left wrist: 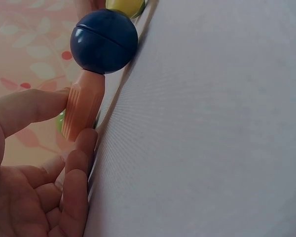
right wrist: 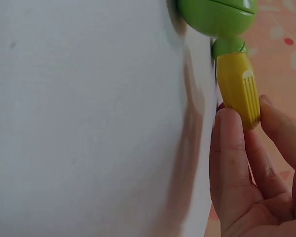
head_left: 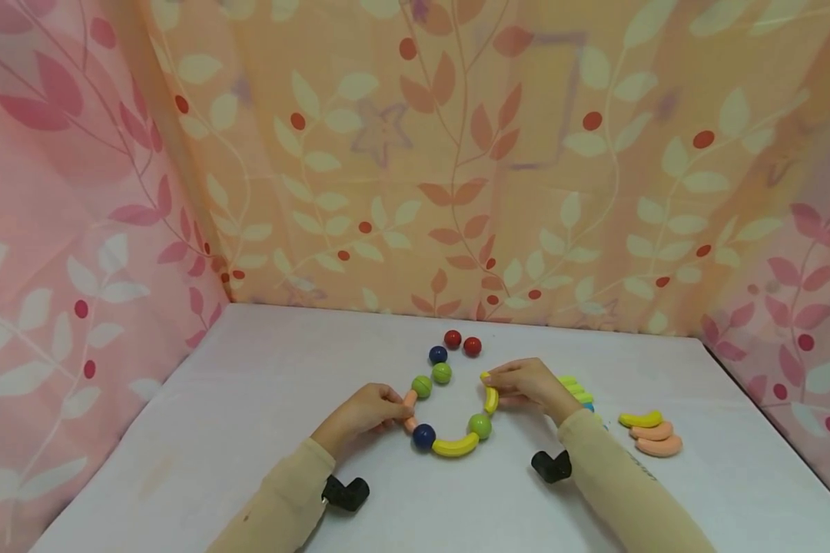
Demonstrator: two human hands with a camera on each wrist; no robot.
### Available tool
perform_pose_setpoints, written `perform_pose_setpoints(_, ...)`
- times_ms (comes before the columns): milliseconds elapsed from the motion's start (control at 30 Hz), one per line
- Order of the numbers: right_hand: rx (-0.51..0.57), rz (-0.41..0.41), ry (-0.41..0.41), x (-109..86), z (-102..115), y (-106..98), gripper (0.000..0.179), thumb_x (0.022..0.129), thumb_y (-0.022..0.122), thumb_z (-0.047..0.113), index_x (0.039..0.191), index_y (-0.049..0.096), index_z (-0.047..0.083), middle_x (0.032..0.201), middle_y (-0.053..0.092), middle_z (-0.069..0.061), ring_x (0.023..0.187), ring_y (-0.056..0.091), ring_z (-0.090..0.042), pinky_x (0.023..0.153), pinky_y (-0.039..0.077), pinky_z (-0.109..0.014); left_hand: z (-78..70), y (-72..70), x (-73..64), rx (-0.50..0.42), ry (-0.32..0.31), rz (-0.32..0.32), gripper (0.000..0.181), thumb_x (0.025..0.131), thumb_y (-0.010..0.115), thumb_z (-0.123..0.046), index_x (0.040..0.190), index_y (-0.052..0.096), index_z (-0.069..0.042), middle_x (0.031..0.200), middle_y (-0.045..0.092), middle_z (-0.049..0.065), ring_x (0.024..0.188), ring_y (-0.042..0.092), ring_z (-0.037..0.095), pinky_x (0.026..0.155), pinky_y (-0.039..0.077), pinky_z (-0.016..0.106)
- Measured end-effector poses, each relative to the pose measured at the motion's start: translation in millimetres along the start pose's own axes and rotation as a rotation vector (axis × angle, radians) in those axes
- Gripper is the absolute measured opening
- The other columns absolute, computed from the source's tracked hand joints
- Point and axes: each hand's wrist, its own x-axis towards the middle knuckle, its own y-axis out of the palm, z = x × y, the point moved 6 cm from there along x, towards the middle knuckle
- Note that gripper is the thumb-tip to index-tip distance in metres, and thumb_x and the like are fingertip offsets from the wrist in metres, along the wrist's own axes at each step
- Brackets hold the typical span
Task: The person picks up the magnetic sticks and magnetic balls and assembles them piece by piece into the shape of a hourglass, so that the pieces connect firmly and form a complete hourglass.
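My left hand (head_left: 368,411) pinches a curved salmon stick (left wrist: 85,106) between thumb and fingers, low over the table. One end of that stick meets a dark blue ball (head_left: 424,437); a green ball (head_left: 422,386) sits at the other. From the blue ball a curved yellow stick (head_left: 455,446) runs to another green ball (head_left: 480,426). Beyond this ball, my right hand (head_left: 531,385) grips a second yellow stick (right wrist: 239,89) between thumb and fingertips. Together the pieces form a U-shaped chain, with its upper side toward the back of the table.
Behind the chain lie a green ball (head_left: 442,373), a blue ball (head_left: 438,355) and two red balls (head_left: 453,339). On the right are a loose yellow stick (head_left: 641,419) and two salmon sticks (head_left: 659,446). Yellow-green sticks (head_left: 572,387) lie partly hidden behind the right hand. Patterned cloth (head_left: 456,192) surrounds the white table.
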Motion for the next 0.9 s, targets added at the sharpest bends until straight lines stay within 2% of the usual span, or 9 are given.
perform_pose_setpoints(433,-0.056,0.015,-0.020,-0.6,4.4,11.0,0.031,0.090,0.074,0.023,0.112,0.073,0.001,0.100,0.076,-0.008,0.075,0.069,-0.014,0.068,0.060,-0.025,0.9,0.2,1.7,-0.002,-0.012,0.002,0.028,0.084,0.079,-0.029,0.096,0.066,-0.006,0.077,0.060,0.001,0.070,0.054,0.014,0.057,0.044,0.022)
perform_pose_setpoints(600,-0.036,0.022,-0.040,-6.1,2.5,10.5,0.034,0.090,0.074,0.021,0.116,0.071,-0.001,0.105,0.075,-0.010,0.081,0.069,-0.015,0.077,0.061,-0.029,-0.3,0.5,2.8,-0.006,-0.012,-0.020,0.032,0.086,0.076,-0.030,0.103,0.065,-0.006,0.081,0.060,0.002,0.071,0.055,0.015,0.058,0.044,0.022)
perform_pose_setpoints(733,-0.006,0.061,-0.028,-12.2,-2.7,13.1,0.039,0.090,0.073,0.017,0.125,0.067,0.002,0.116,0.069,-0.013,0.086,0.069,-0.016,0.083,0.061,-0.032,-2.7,2.0,1.1,-0.057,0.030,-0.033,0.033,0.088,0.074,-0.024,0.110,0.062,-0.002,0.083,0.061,0.004,0.068,0.054,0.014,0.057,0.044,0.022)
perform_pose_setpoints(900,-0.007,0.092,-0.008,-19.8,-6.2,16.5,0.042,0.088,0.075,0.016,0.128,0.066,0.007,0.121,0.065,-0.014,0.086,0.068,-0.017,0.080,0.061,-0.032,-6.6,10.0,1.4,-0.084,0.073,-0.004,0.031,0.088,0.072,-0.014,0.112,0.062,0.002,0.090,0.066,0.008,0.071,0.059,0.014,0.061,0.052,0.023)
